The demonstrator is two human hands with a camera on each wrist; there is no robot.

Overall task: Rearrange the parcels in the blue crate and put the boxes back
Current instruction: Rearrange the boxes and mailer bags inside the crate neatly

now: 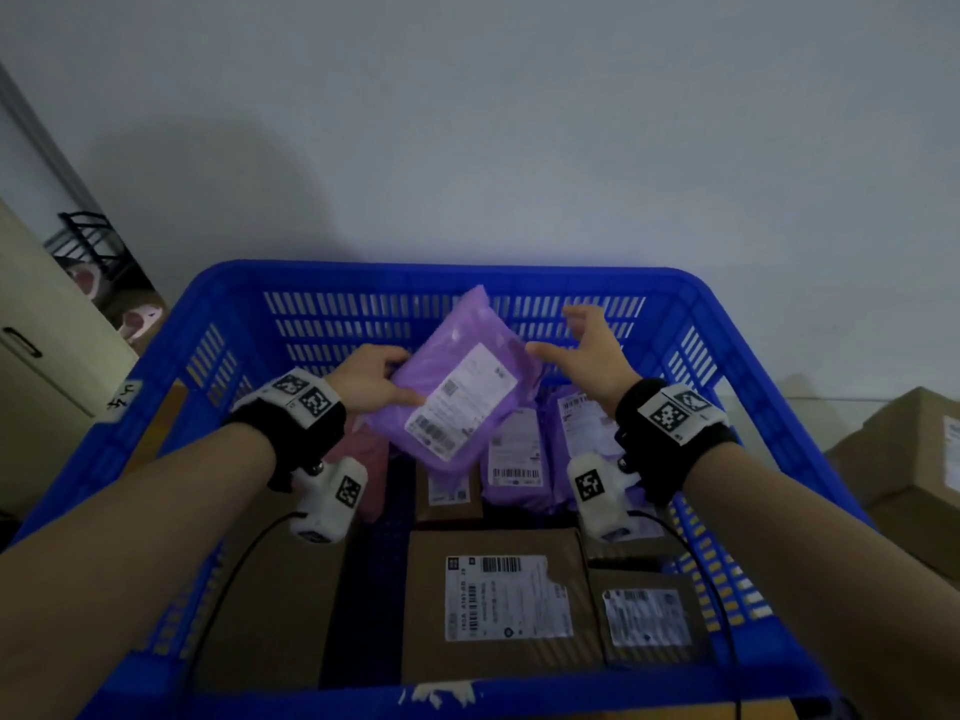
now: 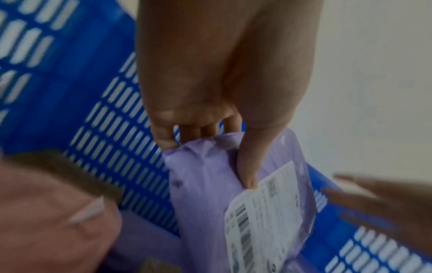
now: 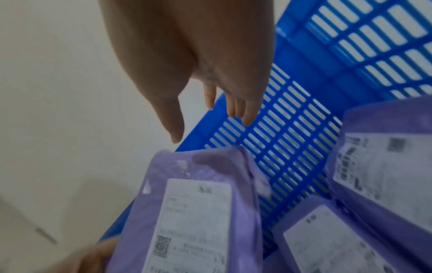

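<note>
Blue crate [image 1: 218, 324] against wall, left hand [image 1: 363, 379] pinching purple parcel [image 1: 457, 392] edge, right hand [image 1: 592, 356] spread beside it

Purple parcel [image 1: 457, 387] tilted above blue crate [image 1: 218, 304] — boxes [image 1: 498, 600] inside.

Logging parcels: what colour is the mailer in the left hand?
Purple mailer, clearest in the head view.

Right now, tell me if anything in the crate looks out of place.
One purple parcel is off the pile, tilted in the air, gripped at one edge by the left hand. The right hand is open beside it. Other parcels and boxes lie flat in the blue crate.
</note>
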